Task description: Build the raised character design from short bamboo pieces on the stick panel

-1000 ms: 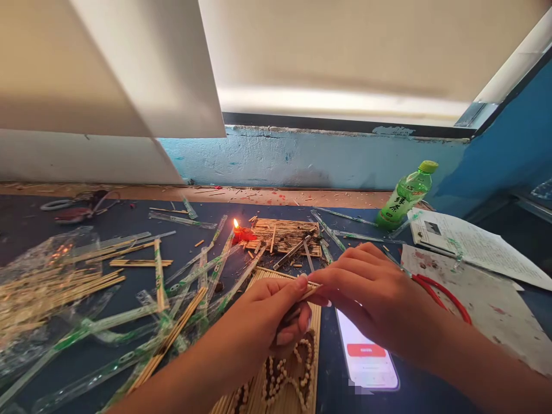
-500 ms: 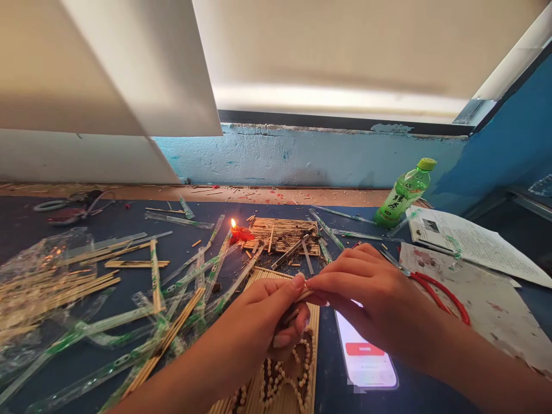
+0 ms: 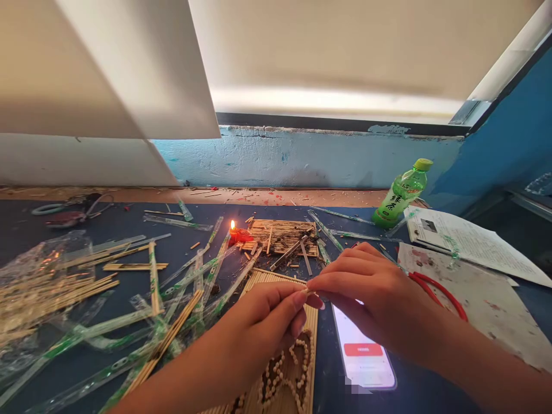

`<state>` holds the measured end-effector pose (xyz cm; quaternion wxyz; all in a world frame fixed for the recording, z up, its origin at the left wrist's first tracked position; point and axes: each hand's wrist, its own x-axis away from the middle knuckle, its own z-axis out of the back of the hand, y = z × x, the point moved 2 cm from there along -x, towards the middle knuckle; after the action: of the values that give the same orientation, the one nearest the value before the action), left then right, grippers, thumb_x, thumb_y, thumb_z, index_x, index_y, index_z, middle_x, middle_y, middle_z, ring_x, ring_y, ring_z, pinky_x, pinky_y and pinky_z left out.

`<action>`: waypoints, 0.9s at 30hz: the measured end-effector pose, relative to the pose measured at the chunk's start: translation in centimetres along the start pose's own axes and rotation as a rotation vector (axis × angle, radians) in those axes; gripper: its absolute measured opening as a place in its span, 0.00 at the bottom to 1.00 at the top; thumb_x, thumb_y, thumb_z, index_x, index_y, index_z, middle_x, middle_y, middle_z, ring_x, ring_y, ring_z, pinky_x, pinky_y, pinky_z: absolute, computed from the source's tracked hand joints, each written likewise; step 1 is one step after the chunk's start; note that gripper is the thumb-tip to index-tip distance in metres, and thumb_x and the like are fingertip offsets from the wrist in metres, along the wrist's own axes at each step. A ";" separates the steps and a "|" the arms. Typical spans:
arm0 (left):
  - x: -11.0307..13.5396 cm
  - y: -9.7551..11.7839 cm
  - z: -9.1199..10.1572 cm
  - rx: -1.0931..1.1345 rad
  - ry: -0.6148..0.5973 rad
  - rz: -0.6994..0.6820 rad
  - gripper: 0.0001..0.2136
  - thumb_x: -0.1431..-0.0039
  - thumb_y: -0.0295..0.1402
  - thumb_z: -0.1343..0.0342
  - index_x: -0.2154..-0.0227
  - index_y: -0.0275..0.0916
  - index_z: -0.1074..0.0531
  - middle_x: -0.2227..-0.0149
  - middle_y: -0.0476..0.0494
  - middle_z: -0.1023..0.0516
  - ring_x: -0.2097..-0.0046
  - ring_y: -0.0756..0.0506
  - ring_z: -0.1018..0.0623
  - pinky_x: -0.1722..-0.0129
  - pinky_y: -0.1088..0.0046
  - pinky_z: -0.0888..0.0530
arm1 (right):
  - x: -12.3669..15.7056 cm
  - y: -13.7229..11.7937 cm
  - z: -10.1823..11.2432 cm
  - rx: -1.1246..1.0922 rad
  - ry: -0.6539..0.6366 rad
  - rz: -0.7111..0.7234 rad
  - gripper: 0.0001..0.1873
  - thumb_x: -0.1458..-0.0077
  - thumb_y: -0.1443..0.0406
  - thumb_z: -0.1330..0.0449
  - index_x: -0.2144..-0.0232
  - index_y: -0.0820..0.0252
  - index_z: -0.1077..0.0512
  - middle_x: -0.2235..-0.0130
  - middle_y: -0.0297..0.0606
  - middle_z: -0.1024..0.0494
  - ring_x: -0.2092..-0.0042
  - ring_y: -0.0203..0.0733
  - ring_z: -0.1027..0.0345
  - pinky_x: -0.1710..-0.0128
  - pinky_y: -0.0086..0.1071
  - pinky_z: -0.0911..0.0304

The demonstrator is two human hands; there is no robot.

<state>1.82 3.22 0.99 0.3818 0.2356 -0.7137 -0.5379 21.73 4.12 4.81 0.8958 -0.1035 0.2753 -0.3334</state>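
My left hand (image 3: 269,316) and my right hand (image 3: 366,293) meet above a bamboo stick mat (image 3: 276,287), fingertips pinched together on a small thin wooden stick piece (image 3: 307,292). Both hands are closed on it. Below them the mat carries a heart outline of small pale beads (image 3: 297,368). A lit phone (image 3: 364,356) lies under my right wrist, which wears a red cord (image 3: 440,293).
A small lit red candle (image 3: 235,231) burns beside a second stick mat (image 3: 284,236). Wrapped and bare chopsticks (image 3: 155,276) litter the dark table at left. A green tea bottle (image 3: 401,192) and papers (image 3: 466,241) lie at right.
My left fingers have shifted lower and the stick piece between the fingertips looks shorter. The view drifted slightly; both hands stay in the same spot.
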 end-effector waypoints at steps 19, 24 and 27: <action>-0.6 -0.1 0.1 0.304 -0.060 0.082 0.16 0.30 0.43 0.46 0.62 0.35 0.21 0.75 0.54 0.37 0.78 0.54 0.49 0.79 0.74 0.55 | 0.2 0.3 0.3 -0.002 -0.007 -0.009 0.10 0.33 0.71 0.40 0.56 0.53 0.20 0.62 0.30 0.16 0.62 0.36 0.25 0.58 0.36 0.43; -0.3 0.0 -0.1 0.167 -0.020 0.038 0.15 0.30 0.43 0.45 0.62 0.36 0.22 0.75 0.54 0.37 0.76 0.53 0.45 0.79 0.76 0.50 | 0.3 0.3 0.2 -0.007 -0.016 -0.004 0.09 0.34 0.71 0.39 0.58 0.54 0.20 0.63 0.30 0.16 0.63 0.36 0.26 0.58 0.37 0.43; -0.2 0.0 -0.1 0.099 -0.006 0.046 0.16 0.30 0.45 0.45 0.63 0.37 0.23 0.75 0.55 0.39 0.75 0.53 0.45 0.78 0.76 0.49 | 0.2 0.0 0.1 0.010 -0.018 0.011 0.09 0.33 0.69 0.40 0.57 0.52 0.21 0.62 0.30 0.16 0.62 0.36 0.25 0.57 0.37 0.40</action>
<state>2.04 3.27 0.90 0.3796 0.2361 -0.7460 -0.4936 21.90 3.98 4.76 0.9004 -0.1006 0.2662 -0.3291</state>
